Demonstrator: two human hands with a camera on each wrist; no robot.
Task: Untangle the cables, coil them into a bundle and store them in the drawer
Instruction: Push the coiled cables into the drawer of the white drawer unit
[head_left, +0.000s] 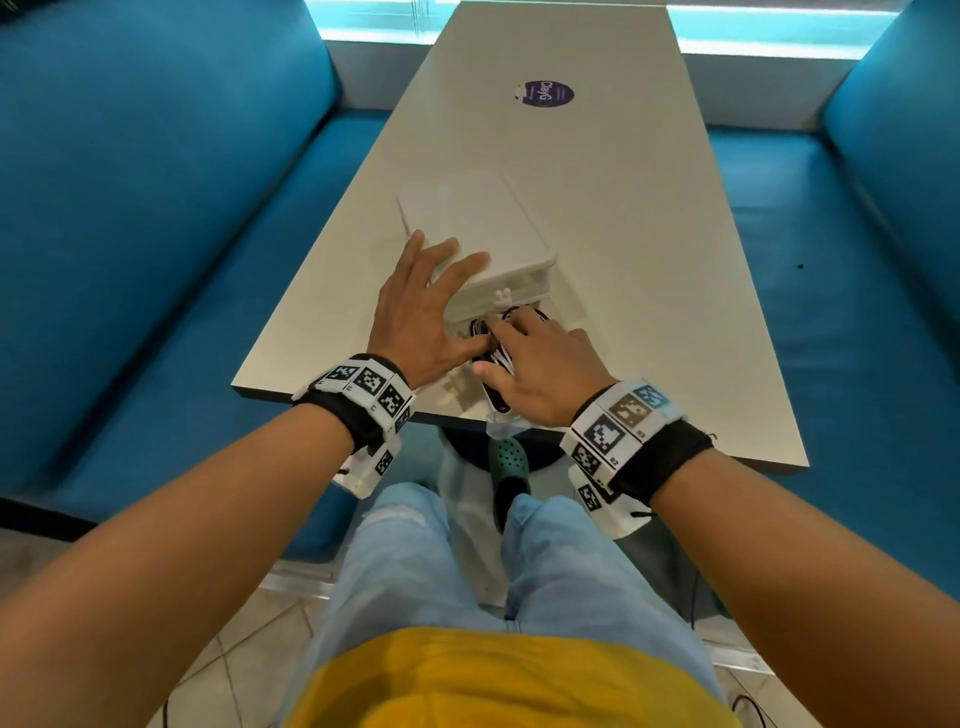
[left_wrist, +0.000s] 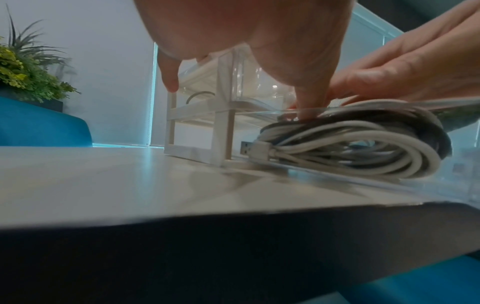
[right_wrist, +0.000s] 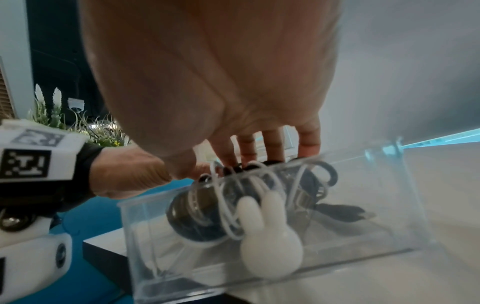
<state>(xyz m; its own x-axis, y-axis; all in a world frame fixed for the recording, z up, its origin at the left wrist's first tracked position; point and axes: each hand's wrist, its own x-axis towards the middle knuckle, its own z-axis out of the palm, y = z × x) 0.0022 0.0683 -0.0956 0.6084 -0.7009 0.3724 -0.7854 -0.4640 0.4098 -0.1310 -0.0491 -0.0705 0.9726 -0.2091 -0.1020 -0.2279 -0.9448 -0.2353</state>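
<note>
A bundle of white and black cables (left_wrist: 350, 144) lies coiled inside the clear drawer (right_wrist: 285, 273), which is pulled out of the white drawer unit (head_left: 478, 228) toward the table's near edge. A white rabbit-shaped knob (right_wrist: 270, 246) sits on the drawer front. My left hand (head_left: 426, 317) rests with spread fingers on the unit's top, and its thumb (left_wrist: 310, 102) presses down on the coil. My right hand (head_left: 535, 358) lies over the bundle, its straight fingertips (right_wrist: 272, 148) pushing the cables (right_wrist: 233, 205) down. Both hands hide most of the bundle in the head view.
The beige table (head_left: 597, 218) runs away from me with a purple round sticker (head_left: 545, 94) far up it. Blue benches (head_left: 156, 234) flank both sides. The drawer overhangs the near table edge (head_left: 337, 402). A potted plant (left_wrist: 28, 76) stands behind the left bench.
</note>
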